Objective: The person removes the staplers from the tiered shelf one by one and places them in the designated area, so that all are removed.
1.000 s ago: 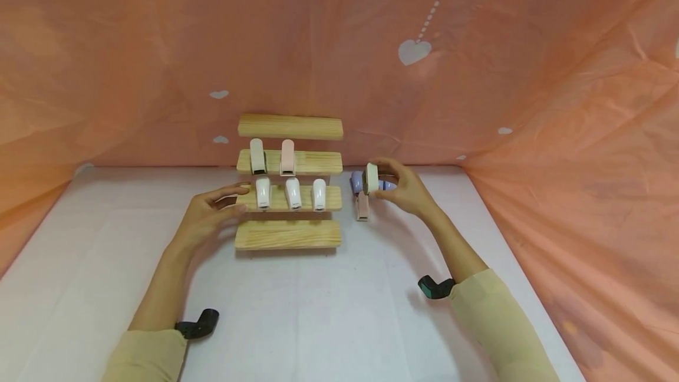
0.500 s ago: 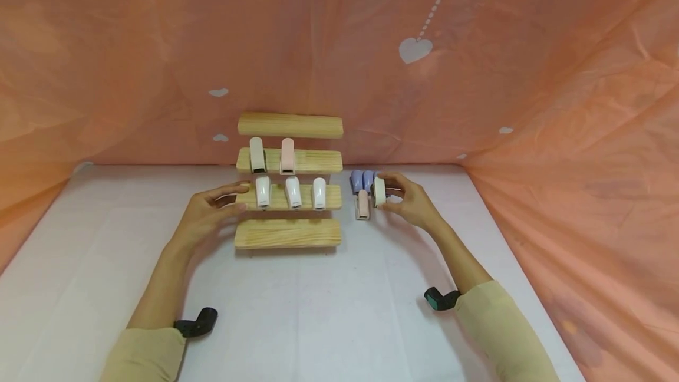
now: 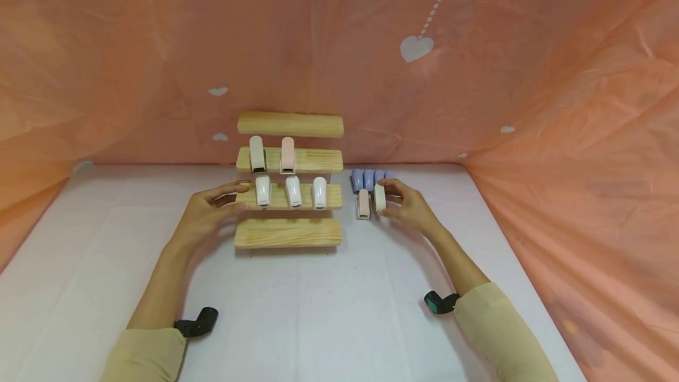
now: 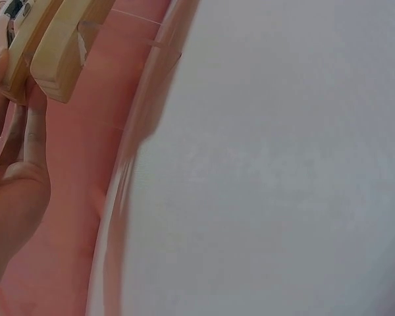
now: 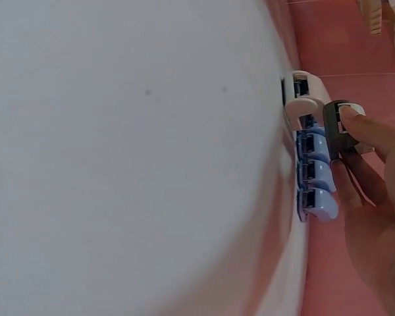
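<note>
My right hand [image 3: 411, 208] pinches a small pale cream-green stapler [image 3: 379, 198] between thumb and fingers. In the right wrist view this stapler's dark side shows; I cannot tell whether its base touches the table. Just left of it stands a pink stapler [image 3: 363, 202]. Several lilac-blue staplers [image 3: 368, 180] form a row behind, the rightmost partly hidden by my fingers. My left hand [image 3: 207, 217] grips the left end of a tiered wooden rack [image 3: 289, 233], thumb on one side of a board [image 4: 27, 49] and fingers on the other.
On the rack's second tier from the top are a pale stapler [image 3: 257, 154] and a pink one [image 3: 287, 155]. Three white staplers [image 3: 293, 192] sit on the tier below. A white-covered table [image 3: 329, 317] lies beneath, with an orange-pink cloth [image 3: 339, 46] behind.
My right hand has moved the cream-green stapler nearer to me and slightly right, from over the blue row to beside the pink stapler. My left hand has stayed on the rack.
</note>
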### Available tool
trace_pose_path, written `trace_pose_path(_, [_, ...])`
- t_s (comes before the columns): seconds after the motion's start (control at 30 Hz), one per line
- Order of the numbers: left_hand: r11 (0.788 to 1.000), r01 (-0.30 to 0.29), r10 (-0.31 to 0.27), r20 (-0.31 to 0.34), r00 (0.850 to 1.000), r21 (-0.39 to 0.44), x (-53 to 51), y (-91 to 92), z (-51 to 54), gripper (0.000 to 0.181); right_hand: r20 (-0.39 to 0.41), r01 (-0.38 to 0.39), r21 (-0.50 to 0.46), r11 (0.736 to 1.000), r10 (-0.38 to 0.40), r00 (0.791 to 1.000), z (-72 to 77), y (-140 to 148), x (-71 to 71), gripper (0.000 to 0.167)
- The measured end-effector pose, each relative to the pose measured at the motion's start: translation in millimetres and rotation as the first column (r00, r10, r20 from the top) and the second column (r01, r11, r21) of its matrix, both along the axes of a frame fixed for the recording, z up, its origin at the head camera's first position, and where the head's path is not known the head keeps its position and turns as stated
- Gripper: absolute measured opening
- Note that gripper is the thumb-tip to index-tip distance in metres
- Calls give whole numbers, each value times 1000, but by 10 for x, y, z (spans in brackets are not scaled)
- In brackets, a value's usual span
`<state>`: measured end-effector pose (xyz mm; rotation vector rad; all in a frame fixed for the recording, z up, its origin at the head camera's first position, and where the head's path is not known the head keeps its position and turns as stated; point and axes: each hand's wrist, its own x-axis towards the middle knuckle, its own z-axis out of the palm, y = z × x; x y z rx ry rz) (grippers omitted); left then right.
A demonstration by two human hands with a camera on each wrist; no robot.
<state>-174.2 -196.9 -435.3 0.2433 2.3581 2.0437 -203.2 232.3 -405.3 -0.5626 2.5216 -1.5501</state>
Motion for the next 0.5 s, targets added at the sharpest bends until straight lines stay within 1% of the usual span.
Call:
trace_pose_path(0.17, [999, 12, -12, 11, 1000, 41, 1, 3, 7, 42, -22, 19, 65, 998, -18, 1000, -48, -22, 10, 64])
trace_pose_path(0.27, [999, 10, -11, 17, 1000, 43, 7, 4, 7, 41, -25, 29, 94, 995, -27, 999, -70, -46, 27, 63])
trace_pose_path(0.4, [1000, 6, -6, -5, 1000, 13, 10, 2, 5, 44, -19, 41, 99, 994, -39, 999, -111, -67, 40, 62])
trace_pose_path(0.5, [1000, 2, -2, -17, 1000, -6, 11, -1, 4, 44, -19, 35, 91, 995, -34, 999, -162, -72, 18, 63])
